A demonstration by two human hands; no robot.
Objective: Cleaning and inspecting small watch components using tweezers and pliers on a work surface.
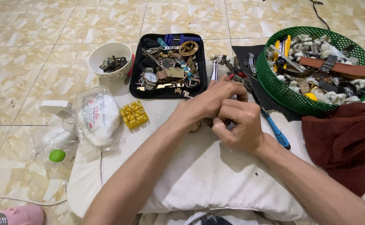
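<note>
My left hand (209, 100) and my right hand (236, 125) are pressed together over a white pillow (199, 171). Both pinch a small gold-coloured metal piece (197, 126), mostly hidden under the fingers; only a bit shows below the left wrist. A blue-handled tool (276, 132) lies just right of my right hand. Behind the hands stands a black tray (137, 79) filled with watches, watch parts and small tools.
A green basket (282, 93) of straps and parts sits at the right, above a dark red cloth (345, 141). A white bowl (109, 60), a yellow holder block (134, 114), a bag of white cotton (98, 118) and a green-capped bottle (57, 155) lie left.
</note>
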